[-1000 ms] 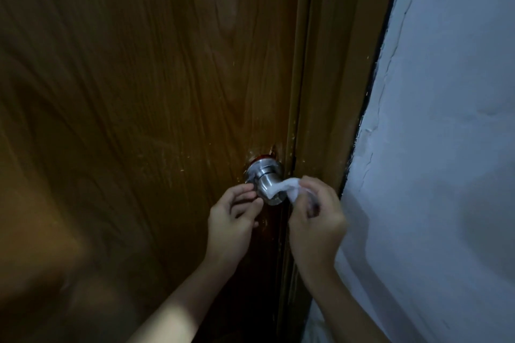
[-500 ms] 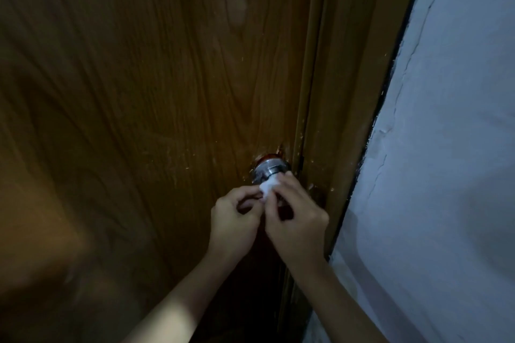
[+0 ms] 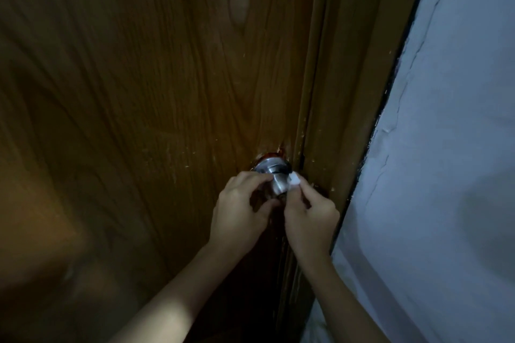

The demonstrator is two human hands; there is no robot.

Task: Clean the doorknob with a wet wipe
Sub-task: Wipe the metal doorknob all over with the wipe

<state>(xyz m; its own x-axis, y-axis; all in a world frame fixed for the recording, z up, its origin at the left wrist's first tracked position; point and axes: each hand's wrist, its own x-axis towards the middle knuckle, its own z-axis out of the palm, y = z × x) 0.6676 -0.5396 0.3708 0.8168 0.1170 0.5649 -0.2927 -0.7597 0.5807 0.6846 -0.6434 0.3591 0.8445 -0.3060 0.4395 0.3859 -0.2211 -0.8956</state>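
The metal doorknob (image 3: 274, 179) sits low on the wooden door (image 3: 167, 92), close beside the frame (image 3: 334, 92); its stem runs straight out from the door face toward the camera, and being rigid, fixed and smooth it will likely feel slick under a damp cloth. The left hand (image 3: 239, 214) curls its fingers round the knob's left side to steady it. The right hand (image 3: 309, 217) pinches the small, soft, limp wet wipe (image 3: 294, 179) against the knob's right edge, though the dim light makes the exact contact hard to judge; the bunched end seems the best place to hold it.
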